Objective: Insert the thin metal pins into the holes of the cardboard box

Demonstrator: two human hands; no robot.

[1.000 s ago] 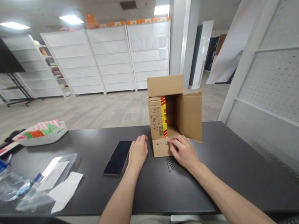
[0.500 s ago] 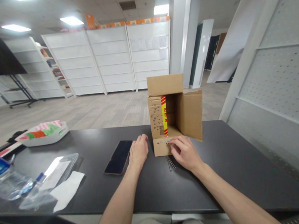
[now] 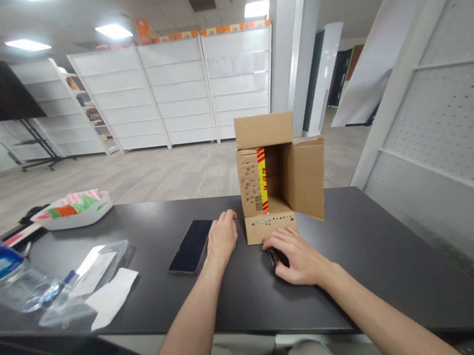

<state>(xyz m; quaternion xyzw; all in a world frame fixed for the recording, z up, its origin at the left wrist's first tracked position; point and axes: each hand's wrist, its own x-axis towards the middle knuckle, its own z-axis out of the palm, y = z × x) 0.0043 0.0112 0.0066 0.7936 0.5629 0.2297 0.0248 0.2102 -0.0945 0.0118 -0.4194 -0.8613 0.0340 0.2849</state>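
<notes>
Probably light, stiff, slippery nails (image 3: 272, 257), best pinched mid-shank. Right hand (image 3: 298, 255) over them, thumb and fingers apart. Left hand (image 3: 222, 235) loosely curled by phone (image 3: 191, 247), grip unclear.

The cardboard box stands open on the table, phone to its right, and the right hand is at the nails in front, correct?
No: the head view shows the phone left of the cardboard box, which stands open on the table, the right hand at the nails in front.
</notes>
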